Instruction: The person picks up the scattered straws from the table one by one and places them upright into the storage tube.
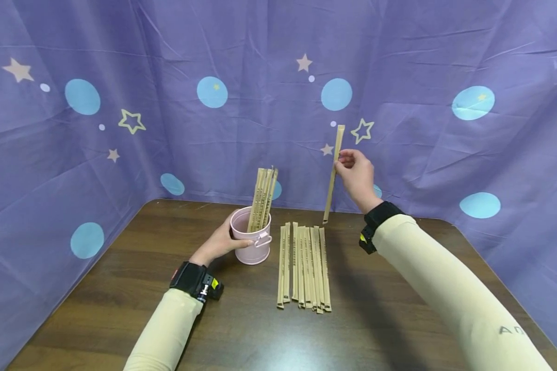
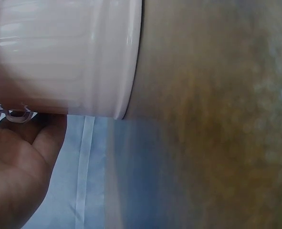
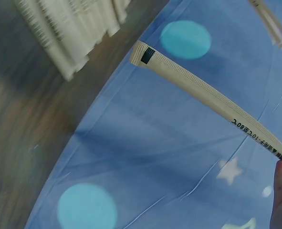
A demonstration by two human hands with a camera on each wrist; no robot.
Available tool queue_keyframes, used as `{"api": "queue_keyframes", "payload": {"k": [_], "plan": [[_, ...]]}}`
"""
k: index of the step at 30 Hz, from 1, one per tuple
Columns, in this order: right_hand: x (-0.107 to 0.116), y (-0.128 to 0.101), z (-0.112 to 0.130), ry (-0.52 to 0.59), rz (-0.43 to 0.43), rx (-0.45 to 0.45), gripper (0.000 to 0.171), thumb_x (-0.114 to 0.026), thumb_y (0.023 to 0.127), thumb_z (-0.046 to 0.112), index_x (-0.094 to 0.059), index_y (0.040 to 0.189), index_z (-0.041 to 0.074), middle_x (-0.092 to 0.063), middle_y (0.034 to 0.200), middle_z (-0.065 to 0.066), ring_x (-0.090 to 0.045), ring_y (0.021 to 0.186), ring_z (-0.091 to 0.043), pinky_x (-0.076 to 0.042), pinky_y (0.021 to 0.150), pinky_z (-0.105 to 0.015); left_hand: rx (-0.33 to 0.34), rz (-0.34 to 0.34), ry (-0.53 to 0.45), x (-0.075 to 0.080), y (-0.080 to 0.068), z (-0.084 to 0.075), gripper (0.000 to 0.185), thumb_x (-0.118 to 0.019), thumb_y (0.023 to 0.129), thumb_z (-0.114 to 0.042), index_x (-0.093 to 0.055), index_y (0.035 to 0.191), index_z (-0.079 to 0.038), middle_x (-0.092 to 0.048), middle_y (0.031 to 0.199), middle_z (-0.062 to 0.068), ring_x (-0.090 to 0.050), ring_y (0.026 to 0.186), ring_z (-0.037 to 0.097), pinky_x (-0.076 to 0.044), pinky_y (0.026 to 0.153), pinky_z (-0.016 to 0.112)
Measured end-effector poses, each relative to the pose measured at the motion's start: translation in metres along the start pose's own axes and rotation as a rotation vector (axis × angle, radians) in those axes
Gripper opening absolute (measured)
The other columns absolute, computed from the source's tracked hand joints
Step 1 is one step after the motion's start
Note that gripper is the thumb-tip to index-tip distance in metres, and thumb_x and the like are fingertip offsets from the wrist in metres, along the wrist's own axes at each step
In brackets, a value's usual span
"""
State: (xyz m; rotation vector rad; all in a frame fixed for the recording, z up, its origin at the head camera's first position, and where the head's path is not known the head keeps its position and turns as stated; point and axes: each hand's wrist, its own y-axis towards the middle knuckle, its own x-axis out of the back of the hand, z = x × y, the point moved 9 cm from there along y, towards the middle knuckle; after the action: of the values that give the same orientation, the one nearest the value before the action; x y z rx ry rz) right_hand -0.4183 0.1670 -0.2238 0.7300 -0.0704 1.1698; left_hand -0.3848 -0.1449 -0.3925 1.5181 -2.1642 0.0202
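My right hand point(image 1: 358, 174) pinches one paper-wrapped straw point(image 1: 333, 180) between thumb and fingers, holding it nearly upright above the back of the table. Printed lettering and a dark mark near one end show on this wrapped straw point(image 3: 203, 98) in the right wrist view. Curled around a small pink bucket point(image 1: 252, 252), my left hand point(image 1: 223, 240) has its thumb across the front near the handle. Several wrapped straws point(image 1: 262, 198) stand in the bucket, leaning right; their lower ends are hidden inside. The bucket point(image 2: 59, 57) fills the upper left of the left wrist view.
To the right of the bucket, several wrapped straws point(image 1: 304, 268) lie side by side on the brown wooden table point(image 1: 241, 330). A purple curtain point(image 1: 269, 46) with stars and blue dots hangs behind the table's back edge and along its sides.
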Motion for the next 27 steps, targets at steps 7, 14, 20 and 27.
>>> {"api": "queue_keyframes", "payload": {"k": [7, 14, 20, 27], "plan": [[-0.027, -0.002, 0.037, 0.135, 0.025, 0.039, 0.031, -0.063, 0.095, 0.002, -0.063, 0.125, -0.008, -0.068, 0.111, -0.023, -0.051, 0.079, 0.004, -0.043, 0.071, -0.004, -0.015, 0.003, -0.011, 0.000, 0.001, 0.001, 0.090, -0.081, 0.081, -0.001, -0.033, 0.157, -0.006, -0.051, 0.151, 0.024, -0.050, 0.138, 0.041, -0.037, 0.121, 0.057], [-0.052, -0.013, 0.071, 0.232, 0.051, 0.076, 0.031, -0.063, 0.096, 0.001, -0.061, 0.126, -0.007, -0.066, 0.113, -0.023, -0.066, 0.098, -0.027, -0.049, 0.076, -0.013, -0.023, 0.005, -0.010, 0.000, 0.002, 0.001, 0.089, -0.081, 0.081, 0.000, -0.033, 0.156, -0.004, -0.050, 0.151, 0.024, -0.050, 0.139, 0.041, -0.036, 0.121, 0.056], [-0.076, -0.027, 0.084, 0.303, 0.070, 0.097, 0.029, -0.062, 0.097, 0.001, -0.059, 0.125, -0.008, -0.066, 0.114, -0.025, -0.065, 0.106, -0.038, -0.055, 0.089, -0.030, -0.022, 0.000, 0.001, 0.000, 0.002, 0.000, 0.089, -0.081, 0.081, -0.001, -0.033, 0.156, -0.004, -0.050, 0.151, 0.024, -0.050, 0.139, 0.041, -0.036, 0.121, 0.056], [-0.102, -0.047, 0.072, 0.258, 0.085, 0.117, 0.025, -0.064, 0.094, -0.001, -0.062, 0.118, -0.008, -0.069, 0.108, -0.027, -0.069, 0.100, -0.040, -0.057, 0.092, -0.042, -0.026, 0.003, 0.000, 0.000, 0.002, 0.000, 0.089, -0.081, 0.081, -0.001, -0.034, 0.156, -0.003, -0.051, 0.151, 0.024, -0.050, 0.139, 0.041, -0.036, 0.121, 0.057]]}}
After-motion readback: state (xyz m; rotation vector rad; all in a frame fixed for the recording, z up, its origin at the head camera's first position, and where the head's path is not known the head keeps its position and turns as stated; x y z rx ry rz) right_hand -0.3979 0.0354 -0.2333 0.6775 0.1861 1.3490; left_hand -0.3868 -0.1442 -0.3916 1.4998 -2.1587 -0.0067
